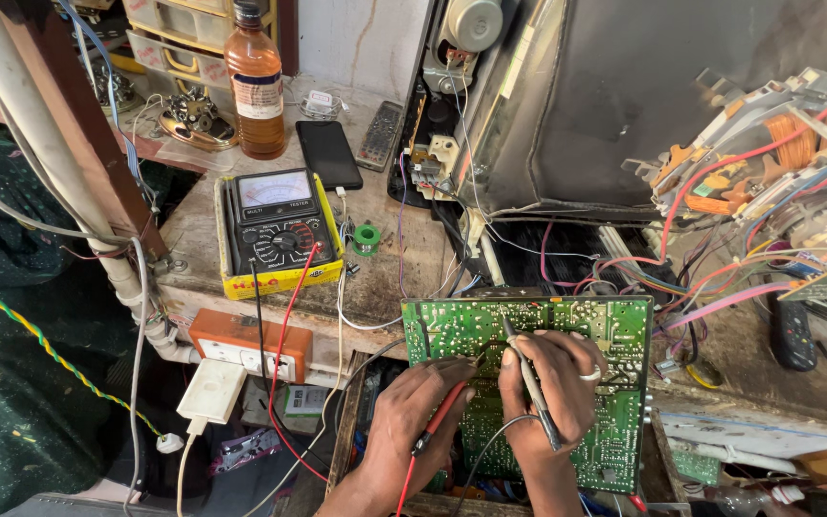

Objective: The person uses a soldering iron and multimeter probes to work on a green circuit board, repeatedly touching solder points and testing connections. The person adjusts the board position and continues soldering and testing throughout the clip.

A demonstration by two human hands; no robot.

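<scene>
A green circuit board [614,335] stands tilted at the bench's front edge, solder side up. My left hand [412,421] grips a red test probe [444,410], its tip touching the board near the middle. My right hand [547,383], with a ring on one finger, holds a black test probe [531,378] like a pen, tip on the board's upper part. Red and black leads run left to a yellow-cased analogue multimeter [278,233] lying on the bench.
A large dark picture tube [643,96] with a tangle of coloured wires [758,191] stands behind the board. On the bench are a brown bottle [257,81], a black phone [328,153], a remote [381,134] and a green solder reel [367,236]. An orange socket box [251,345] hangs at the left.
</scene>
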